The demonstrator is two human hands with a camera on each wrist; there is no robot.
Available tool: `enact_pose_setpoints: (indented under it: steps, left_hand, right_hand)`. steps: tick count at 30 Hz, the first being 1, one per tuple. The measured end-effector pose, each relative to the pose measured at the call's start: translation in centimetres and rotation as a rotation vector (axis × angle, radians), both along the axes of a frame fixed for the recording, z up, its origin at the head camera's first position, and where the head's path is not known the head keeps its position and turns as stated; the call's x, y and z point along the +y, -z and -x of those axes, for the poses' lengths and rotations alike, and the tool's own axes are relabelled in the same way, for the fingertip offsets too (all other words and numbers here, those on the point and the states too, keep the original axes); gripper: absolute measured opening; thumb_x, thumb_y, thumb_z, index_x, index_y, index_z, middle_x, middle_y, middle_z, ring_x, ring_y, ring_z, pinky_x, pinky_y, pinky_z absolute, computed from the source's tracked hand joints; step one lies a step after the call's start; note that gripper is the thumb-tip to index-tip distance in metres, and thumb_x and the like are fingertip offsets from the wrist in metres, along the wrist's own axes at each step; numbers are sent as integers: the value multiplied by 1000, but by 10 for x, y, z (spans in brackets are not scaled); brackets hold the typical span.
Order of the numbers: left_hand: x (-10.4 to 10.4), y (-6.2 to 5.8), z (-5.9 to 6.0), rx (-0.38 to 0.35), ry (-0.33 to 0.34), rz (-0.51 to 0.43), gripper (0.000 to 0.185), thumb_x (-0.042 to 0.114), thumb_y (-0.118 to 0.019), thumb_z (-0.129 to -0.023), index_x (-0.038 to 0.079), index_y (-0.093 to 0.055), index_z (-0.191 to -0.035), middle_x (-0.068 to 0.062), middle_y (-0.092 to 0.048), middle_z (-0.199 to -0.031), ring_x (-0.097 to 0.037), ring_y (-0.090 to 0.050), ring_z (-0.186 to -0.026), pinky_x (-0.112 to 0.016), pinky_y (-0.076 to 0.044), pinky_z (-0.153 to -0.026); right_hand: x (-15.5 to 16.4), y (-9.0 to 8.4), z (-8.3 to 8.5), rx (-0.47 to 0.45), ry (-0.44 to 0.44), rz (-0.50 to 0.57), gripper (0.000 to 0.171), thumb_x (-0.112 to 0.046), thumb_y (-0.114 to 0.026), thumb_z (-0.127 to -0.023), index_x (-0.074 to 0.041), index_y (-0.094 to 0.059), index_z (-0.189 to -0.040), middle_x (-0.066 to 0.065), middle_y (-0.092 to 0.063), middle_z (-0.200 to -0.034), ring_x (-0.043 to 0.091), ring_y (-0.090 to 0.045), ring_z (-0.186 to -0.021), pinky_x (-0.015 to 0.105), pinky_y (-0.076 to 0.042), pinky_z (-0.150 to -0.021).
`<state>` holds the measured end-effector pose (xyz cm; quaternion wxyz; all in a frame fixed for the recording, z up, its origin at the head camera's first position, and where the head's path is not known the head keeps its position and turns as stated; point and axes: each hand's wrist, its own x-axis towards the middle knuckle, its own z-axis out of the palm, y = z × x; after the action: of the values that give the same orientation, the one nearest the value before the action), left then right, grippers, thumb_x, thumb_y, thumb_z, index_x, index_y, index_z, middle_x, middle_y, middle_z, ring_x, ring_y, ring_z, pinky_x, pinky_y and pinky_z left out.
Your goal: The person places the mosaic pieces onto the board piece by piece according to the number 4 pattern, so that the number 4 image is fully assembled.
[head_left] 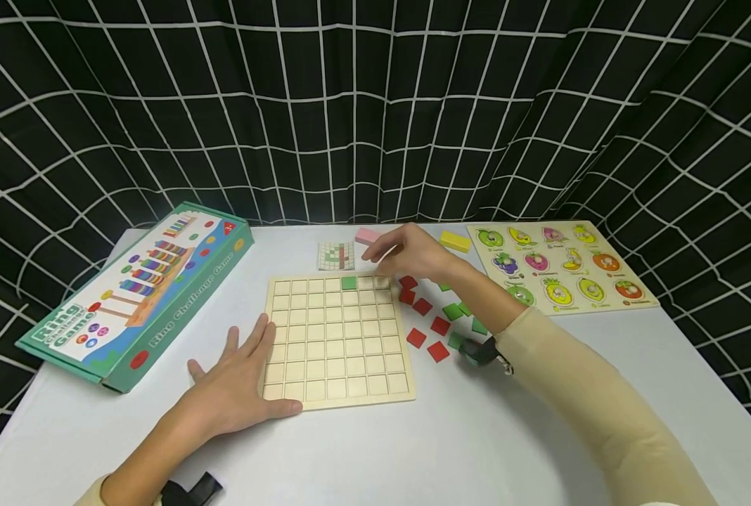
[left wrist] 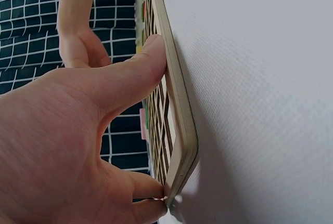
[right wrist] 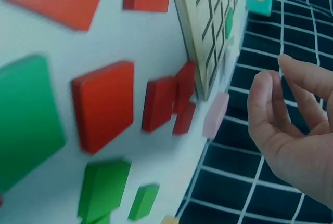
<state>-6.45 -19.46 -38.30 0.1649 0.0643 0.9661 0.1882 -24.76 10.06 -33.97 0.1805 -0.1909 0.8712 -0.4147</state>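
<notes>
A square wooden grid board (head_left: pixel 325 337) lies on the table with one green tile (head_left: pixel 349 282) in its top row. My left hand (head_left: pixel 233 393) rests at the board's lower left, fingers extended along the left edge and thumb on the front edge. The left wrist view shows that thumb (left wrist: pixel 151 60) against the rim. Above the board's far right corner hovers my right hand (head_left: pixel 413 253), its fingers loosely bent; the right wrist view shows nothing between its fingertips. Red tiles (head_left: pixel 440 325) and green tiles (head_left: pixel 453 311) lie scattered right of the board.
Behind the board are a small printed pattern card (head_left: pixel 336 256), a pink block (head_left: pixel 367 236) and a yellow block (head_left: pixel 454 242). A ring game box (head_left: pixel 154 288) stands at the left. The fruit puzzle board (head_left: pixel 562 267) lies at the far right. A black gridded curtain (head_left: pixel 350 126) surrounds the table.
</notes>
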Motion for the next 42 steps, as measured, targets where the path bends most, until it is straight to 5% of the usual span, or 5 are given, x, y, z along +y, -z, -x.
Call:
enact_pose_setpoints:
  steps: [6, 22, 29, 37, 42]
  left_hand:
    - [0, 1, 1, 3, 0, 1, 137, 76, -81, -70, 0, -17, -165, -18, -8, -175, -65, -5, -152, -99, 0, -87]
    - [-2, 0, 1, -8, -4, -2, 138, 76, -80, -69, 2, -16, -166, -16, -7, -176, -64, -5, -152, -99, 0, -88]
    - [0, 0, 1, -8, -3, -8, 138, 76, -81, -69, 1, -17, -166, -17, -7, -176, -65, -4, -152, -99, 1, -86]
    - [-3, 1, 0, -5, -2, 2, 138, 77, -80, -69, 0, -18, -165, -18, -8, -175, -66, -5, -152, -100, 0, -85]
    - [-2, 1, 1, -4, 0, 1, 137, 78, -79, -70, 1, -18, -166, -17, -8, -176, -65, -6, -152, -100, -1, -86]
  right_hand:
    - [22, -4, -4, -14, 51, -10, 28, -5, -75, -92, -6, -78, -120, 15, -73, -126, 27, -68, -105, 45, -56, -90]
    - [92, 4, -12, -46, 117, -30, 25, 1, -71, -93, 1, -76, -117, 22, -72, -117, 28, -67, -99, 29, -56, -85]
    - [124, 8, -18, 0, 25, -80, 25, 9, -69, -90, -1, -78, -111, 17, -76, -117, 32, -68, -111, 25, -56, -86]
    - [141, 9, -20, 52, -65, -130, 26, 10, -69, -89, -4, -79, -108, 11, -76, -113, 30, -64, -110, 45, -56, -98]
    - [150, 14, -20, 54, -94, -183, 32, 12, -68, -86, -9, -81, -106, 7, -76, -111, 29, -60, -106, 31, -55, -86]
